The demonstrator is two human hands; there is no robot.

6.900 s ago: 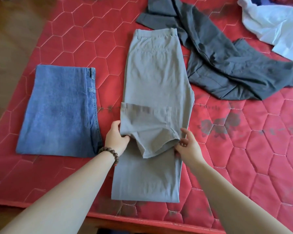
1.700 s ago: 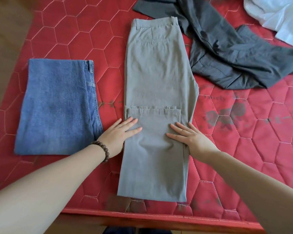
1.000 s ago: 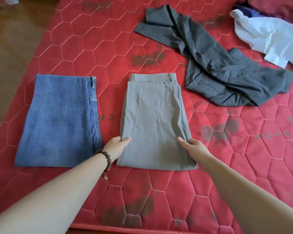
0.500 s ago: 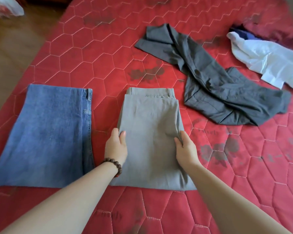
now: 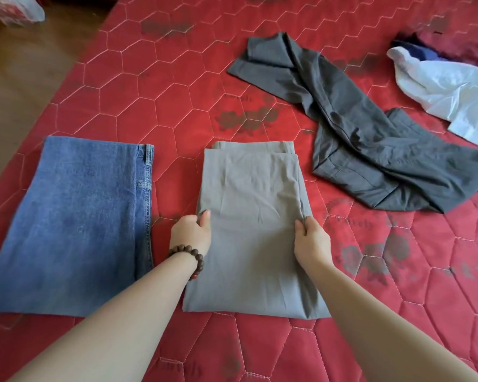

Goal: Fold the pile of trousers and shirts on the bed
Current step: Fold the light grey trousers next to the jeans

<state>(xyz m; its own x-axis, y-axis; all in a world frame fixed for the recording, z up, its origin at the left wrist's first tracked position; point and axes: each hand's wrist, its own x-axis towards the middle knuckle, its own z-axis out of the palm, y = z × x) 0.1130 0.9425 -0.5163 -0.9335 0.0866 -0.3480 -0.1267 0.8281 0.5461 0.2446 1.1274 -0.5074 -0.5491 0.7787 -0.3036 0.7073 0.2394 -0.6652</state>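
Just got the grey trousers point(image 5: 253, 230) folded down from full length, both hands point(image 5: 191, 234) point(image 5: 311, 239) pinching their side edges, folded jeans point(image 5: 72, 224) left of them, dark trousers point(image 5: 370, 144) and white shirt point(image 5: 450, 92) next.

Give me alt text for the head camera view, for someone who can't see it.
Both hands grip the side edges of folded grey trousers on a red quilted mattress, left hand and right hand. Folded blue jeans lie to their left; unfolded dark grey trousers and a white shirt lie beyond.
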